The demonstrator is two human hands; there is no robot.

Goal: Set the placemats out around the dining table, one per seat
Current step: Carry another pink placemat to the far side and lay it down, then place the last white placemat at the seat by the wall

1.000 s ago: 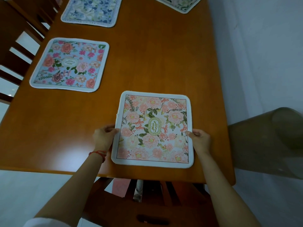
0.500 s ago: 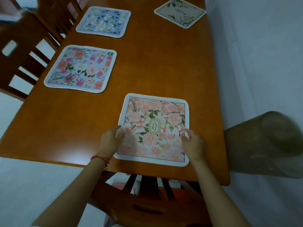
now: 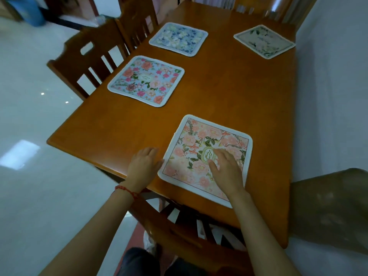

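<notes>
A pink floral placemat (image 3: 191,156) lies flat near the front edge of the wooden table (image 3: 229,92). My right hand (image 3: 226,172) rests flat on its middle, fingers straight. My left hand (image 3: 143,166) lies on the bare wood just left of the mat, its thumb at the mat's left edge. A light blue placemat with pink flowers (image 3: 146,80) sits on the left side, a blue-and-white placemat (image 3: 178,38) lies beyond it, and a pale placemat with green leaves (image 3: 263,40) sits turned at the far right.
Wooden chairs stand along the left side (image 3: 89,56) and at the far end (image 3: 258,6). Another chair back (image 3: 179,236) is tucked under the near edge in front of me. A white wall (image 3: 334,86) runs along the table's right side.
Both hands left the pink mat's side edges. The right hand slid onto its middle, the left came to rest beside its left edge. My view swung left and lifted, showing more of the table.
</notes>
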